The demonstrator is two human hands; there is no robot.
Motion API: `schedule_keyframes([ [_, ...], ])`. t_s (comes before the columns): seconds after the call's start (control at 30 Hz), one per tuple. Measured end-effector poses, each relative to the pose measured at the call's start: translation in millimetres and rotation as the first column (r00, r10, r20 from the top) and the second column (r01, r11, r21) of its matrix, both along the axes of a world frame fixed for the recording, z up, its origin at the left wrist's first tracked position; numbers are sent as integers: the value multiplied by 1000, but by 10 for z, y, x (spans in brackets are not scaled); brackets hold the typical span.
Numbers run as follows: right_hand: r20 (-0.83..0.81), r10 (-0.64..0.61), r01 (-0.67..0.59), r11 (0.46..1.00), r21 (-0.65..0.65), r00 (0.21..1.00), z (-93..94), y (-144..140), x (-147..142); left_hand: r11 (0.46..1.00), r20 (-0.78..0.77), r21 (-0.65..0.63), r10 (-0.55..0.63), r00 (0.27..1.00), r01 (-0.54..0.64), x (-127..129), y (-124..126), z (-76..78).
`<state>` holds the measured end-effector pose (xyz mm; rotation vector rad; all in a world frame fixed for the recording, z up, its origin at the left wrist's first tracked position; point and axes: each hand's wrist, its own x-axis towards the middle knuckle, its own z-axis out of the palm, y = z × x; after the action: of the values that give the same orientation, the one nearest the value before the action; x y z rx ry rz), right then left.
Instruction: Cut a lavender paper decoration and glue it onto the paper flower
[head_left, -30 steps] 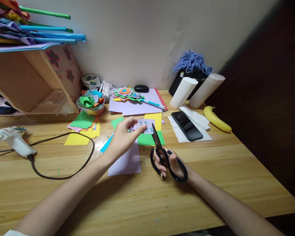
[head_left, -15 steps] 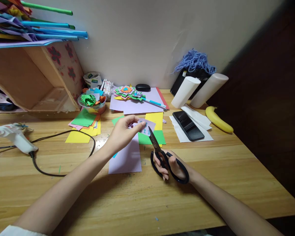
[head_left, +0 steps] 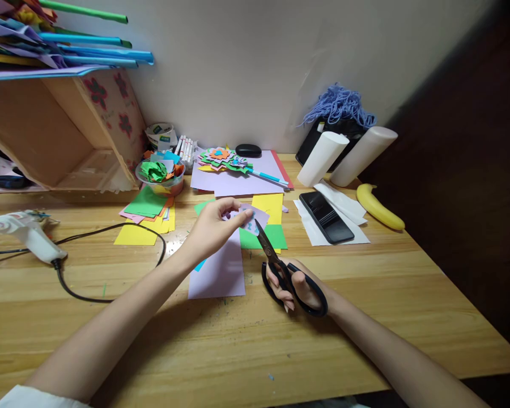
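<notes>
Wooden counter [head_left: 365,317] | your left hand [head_left: 212,229] pinches lilac paper piece [head_left: 255,218]: light, floppy, hold near cut | right hand [head_left: 295,286] grips scissors [head_left: 280,266].

Soft, even indoor light falls from above and the left, leaving the wooden desk [head_left: 365,317] bright and warm. The right edge sinks into deep shadow — the far corner is nearly black. Both forearms cast blurred shadows on the desk toward the viewer. A small glare spot shines on the wood just beside the black cable [head_left: 110,272]. Focus is sharp throughout — wide-angle distortion bends the desk edges and stretches the corners.
</notes>
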<state>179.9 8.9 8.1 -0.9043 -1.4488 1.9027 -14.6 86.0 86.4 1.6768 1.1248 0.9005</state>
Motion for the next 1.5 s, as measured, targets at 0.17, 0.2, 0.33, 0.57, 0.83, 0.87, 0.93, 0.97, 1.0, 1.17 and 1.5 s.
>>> schedule_keyframes([
  [0.17, -37, 15, -15, 1000, 8, 999, -32, -4, 8, 1000, -10, 2, -1, 1000, 1, -1, 3, -13],
  [0.2, -44, 18, -18, 1000, 6, 999, -35, -7, 7, 1000, -11, -2, -2, 1000, 2, -1, 2, -17],
  [0.33, -43, 24, -24, 1000, 5, 999, -38, -13, 0, 1000, 5, -17, -19, 1000, 19, 0, 4, -34],
  [0.57, -51, 23, -24, 1000, -8, 998, -50, -1, -1, 1000, 1, -22, -17, 1000, 17, -4, 9, -38],
  [0.83, -38, -20, 21, 1000, 11, 999, -64, -8, -2, 999, 2, -33, -18, 1000, 18, 3, -3, -24],
  [0.87, -35, -27, 28, 1000, 14, 999, -71, -7, 0, 999, -2, -33, -20, 1000, 20, 3, -2, -28],
  [0.93, -34, -38, 38, 999, 19, 999, -86, -3, 4, 999, -14, -31, -16, 1000, 15, 1, 0, -36],
  [0.97, -38, -41, 42, 999, 19, 998, -93, -1, 5, 1000, -18, -27, -15, 1000, 14, 0, 1, -39],
  [1.0, -43, -44, 45, 999, 18, 998, -99, 0, 7, 1000, -21, -24, -13, 1000, 13, -1, 2, -42],
  [1.17, -49, -58, 59, 998, 15, 997, -99, -2, 6, 1000, -28, -16, -9, 1000, 9, 1, -1, -36],
  [1.5, -118, -111, 116, 992, 39, 987, -174, 2, -12, 978, 75, -170, -112, 991, 123, 51, -63, -16],
])
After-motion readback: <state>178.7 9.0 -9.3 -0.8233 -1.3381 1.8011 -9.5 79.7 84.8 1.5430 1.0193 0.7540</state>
